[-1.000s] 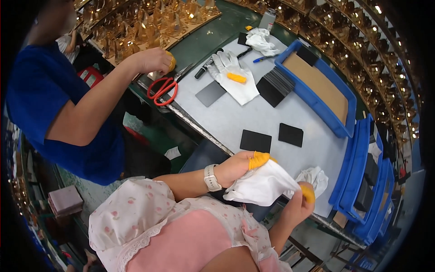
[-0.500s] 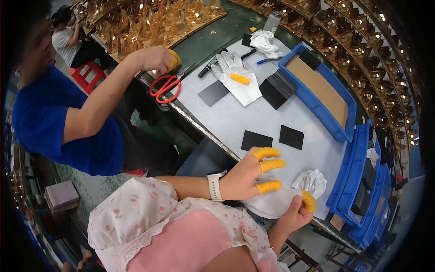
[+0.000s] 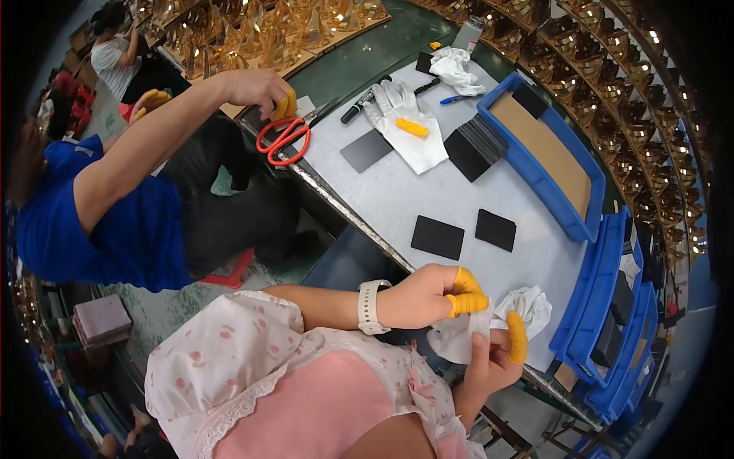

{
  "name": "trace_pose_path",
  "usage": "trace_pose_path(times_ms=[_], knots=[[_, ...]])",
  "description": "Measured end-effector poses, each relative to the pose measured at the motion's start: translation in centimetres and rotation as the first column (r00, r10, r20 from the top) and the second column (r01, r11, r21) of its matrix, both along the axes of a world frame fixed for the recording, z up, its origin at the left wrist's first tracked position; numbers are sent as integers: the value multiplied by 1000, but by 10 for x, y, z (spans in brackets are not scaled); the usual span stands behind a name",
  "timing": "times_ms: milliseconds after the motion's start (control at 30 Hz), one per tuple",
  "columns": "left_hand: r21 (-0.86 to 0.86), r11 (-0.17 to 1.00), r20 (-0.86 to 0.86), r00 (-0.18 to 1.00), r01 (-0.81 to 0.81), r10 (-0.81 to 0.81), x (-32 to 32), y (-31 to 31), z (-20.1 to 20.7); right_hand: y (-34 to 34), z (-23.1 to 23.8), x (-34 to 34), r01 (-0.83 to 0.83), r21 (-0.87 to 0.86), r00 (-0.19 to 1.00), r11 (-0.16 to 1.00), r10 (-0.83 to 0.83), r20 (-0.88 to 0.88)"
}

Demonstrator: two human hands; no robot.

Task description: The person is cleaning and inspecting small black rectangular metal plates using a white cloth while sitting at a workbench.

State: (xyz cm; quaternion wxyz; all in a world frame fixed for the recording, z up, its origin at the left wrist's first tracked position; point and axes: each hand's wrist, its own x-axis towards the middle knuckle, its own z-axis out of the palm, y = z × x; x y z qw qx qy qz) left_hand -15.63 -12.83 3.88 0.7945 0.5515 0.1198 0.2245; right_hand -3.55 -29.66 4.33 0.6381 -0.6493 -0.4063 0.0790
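Observation:
A thin white cloth (image 3: 453, 342) is stretched between my two hands near the table's front edge. My left hand (image 3: 420, 297), with yellow finger cots and a pale watch on the wrist, is closed in a pinch on its upper part. Below and to the right, my right hand (image 3: 492, 366) grips the cloth too, its cot-covered forefinger standing up. A crumpled white cloth (image 3: 527, 308) lies just beyond my right hand. Two black rectangular pieces, a left one (image 3: 437, 238) and a right one (image 3: 495, 229), rest on the white tabletop farther off.
Red-handled scissors (image 3: 284, 142) lie at the left table edge, close to a co-worker's hand (image 3: 264, 92). Beyond are a white glove (image 3: 405, 126), a black stack (image 3: 475, 147) and a blue tray (image 3: 592, 200). More blue trays (image 3: 585, 306) stack at right; golden pieces (image 3: 306, 30) stand behind.
My left hand's spread fingers have closed on the white cloth. My right forefinger has lifted away from the thumb. The co-worker has leaned left, and their other hand has come into view.

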Motion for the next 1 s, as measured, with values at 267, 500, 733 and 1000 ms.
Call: trace_pose_path(times_ms=[267, 500, 733, 1000], knots=[[-182, 978, -92, 989, 99, -117, 3, 3, 4, 13, 23, -2, -318, 229, 948, 920, 316, 45], [-303, 953, -51, 998, 18, -35, -5, 18, 20, 12, 8, -2, -134, 305, 975, 943, 180, -129], [-188, 979, -74, 995, -81, 68, -4, 33, 32, 31, 7, -8, -350, -163, 669, 922, 124, -733], [328, 942, -145, 989, 67, -20, 3, 34, -2, 42, -7, 21, -893, -289, 414, 344, 881, -231]])
